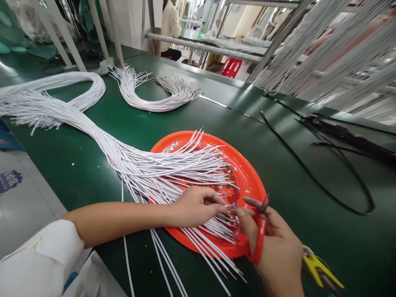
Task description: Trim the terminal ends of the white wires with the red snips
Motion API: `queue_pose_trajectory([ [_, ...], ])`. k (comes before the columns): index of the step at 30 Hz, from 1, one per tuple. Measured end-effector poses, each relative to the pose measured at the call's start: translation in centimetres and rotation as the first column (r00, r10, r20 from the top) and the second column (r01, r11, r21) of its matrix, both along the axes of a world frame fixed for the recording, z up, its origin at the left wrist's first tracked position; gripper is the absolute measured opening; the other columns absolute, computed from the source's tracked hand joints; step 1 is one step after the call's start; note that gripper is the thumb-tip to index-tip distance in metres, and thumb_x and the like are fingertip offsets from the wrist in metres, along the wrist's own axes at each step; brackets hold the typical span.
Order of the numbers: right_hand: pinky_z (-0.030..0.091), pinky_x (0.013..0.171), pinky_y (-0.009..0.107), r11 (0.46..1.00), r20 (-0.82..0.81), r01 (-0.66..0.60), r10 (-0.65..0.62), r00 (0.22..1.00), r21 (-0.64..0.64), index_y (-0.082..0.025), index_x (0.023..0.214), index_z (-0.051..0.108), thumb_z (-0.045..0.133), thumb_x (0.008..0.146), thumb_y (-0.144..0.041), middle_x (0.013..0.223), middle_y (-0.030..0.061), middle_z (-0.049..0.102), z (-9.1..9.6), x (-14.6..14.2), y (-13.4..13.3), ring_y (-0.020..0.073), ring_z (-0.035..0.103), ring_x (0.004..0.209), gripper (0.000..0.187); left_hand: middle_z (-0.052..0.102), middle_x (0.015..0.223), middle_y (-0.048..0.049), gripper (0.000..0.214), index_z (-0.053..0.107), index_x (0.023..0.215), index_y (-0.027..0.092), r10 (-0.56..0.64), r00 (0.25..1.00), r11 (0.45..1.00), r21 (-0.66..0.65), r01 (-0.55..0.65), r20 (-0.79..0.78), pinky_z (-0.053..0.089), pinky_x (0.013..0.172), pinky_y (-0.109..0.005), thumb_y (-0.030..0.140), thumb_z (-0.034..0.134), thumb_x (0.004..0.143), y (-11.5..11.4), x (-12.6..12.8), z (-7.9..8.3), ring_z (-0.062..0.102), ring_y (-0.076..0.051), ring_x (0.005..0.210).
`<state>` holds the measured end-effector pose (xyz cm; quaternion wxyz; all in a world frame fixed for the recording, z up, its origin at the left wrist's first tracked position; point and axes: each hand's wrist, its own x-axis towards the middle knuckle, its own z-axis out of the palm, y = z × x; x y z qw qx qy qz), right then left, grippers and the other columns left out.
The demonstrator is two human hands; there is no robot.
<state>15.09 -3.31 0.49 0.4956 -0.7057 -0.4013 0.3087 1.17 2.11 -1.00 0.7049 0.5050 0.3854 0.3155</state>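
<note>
Over a red oval tray (252, 177), my left hand (198, 205) pinches the end of one white cord between thumb and fingertips. My right hand (272, 239) meets it there, its thumb and finger close to the cord's tip. Red-handled scissors (260, 235) rest in that right hand, blades pointing up and away from the cord. A thick bundle of white cords (139, 167) runs from the left across the tray, with loose ends fanned out under and around my left hand. Small shiny bits (171, 146) lie on the tray's far left part.
A yellow-handled tool (320, 268) lies on the green table (309, 173) by my right wrist. Another curved cord bundle (154, 104) is farther back. Black cords (340, 136) lie at the right. Many white cords hang on a metal rack (210, 47), behind which a person (170, 24) sits.
</note>
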Motion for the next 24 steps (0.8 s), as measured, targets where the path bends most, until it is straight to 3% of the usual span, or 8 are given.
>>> queue_pose_trajectory([
  [5,0.052,0.055,0.025,0.98,0.116,-0.197,0.196,0.974,-0.003,-0.018,0.092,0.064,0.072,0.06,-0.038,0.068,0.0025,0.064,-0.9,1.1,-0.6,0.0158,0.06,0.059,0.038,0.06,0.07,-0.0031,0.019,0.061,0.074,0.011,0.068,0.998,0.998,0.011,-0.068,-0.004,0.045,0.065,-0.027,0.028,0.064,0.068,0.0,-0.1,0.5,0.054,-0.012,0.064],
  [9,0.053,0.062,0.026,0.96,0.248,-0.266,0.279,0.928,-0.087,-0.018,0.096,0.062,0.068,0.064,-0.04,0.081,0.0056,0.068,-1.3,1.1,-0.7,0.0183,0.064,0.067,0.039,0.059,0.07,-0.0033,0.017,0.06,0.073,0.01,0.092,0.996,0.996,-0.003,-0.092,0.018,0.045,0.064,-0.026,0.026,0.063,0.069,0.1,-0.2,0.9,0.054,-0.011,0.064],
  [15,0.052,0.06,0.024,0.97,0.419,-0.208,0.242,0.875,-0.126,-0.019,0.096,0.063,0.057,0.071,-0.047,0.079,0.0061,0.07,-0.8,-0.1,-0.8,0.0205,0.067,0.074,0.038,0.061,0.071,-0.0037,0.016,0.058,0.073,0.011,0.074,0.993,0.997,-0.042,-0.07,0.092,0.047,0.066,-0.027,0.025,0.063,0.07,0.0,-0.2,0.7,0.058,-0.012,0.066],
  [24,0.05,0.05,0.025,0.969,0.527,-0.217,0.248,0.813,-0.12,-0.019,0.09,0.065,0.055,0.069,-0.045,0.07,0.0046,0.071,-1.2,0.1,-0.6,0.0197,0.066,0.058,0.035,0.06,0.066,-0.0013,0.007,0.056,0.07,0.011,0.041,0.995,0.992,-0.119,-0.03,0.091,0.048,0.067,-0.027,0.015,0.062,0.068,-0.3,0.1,1.3,0.059,-0.012,0.064],
])
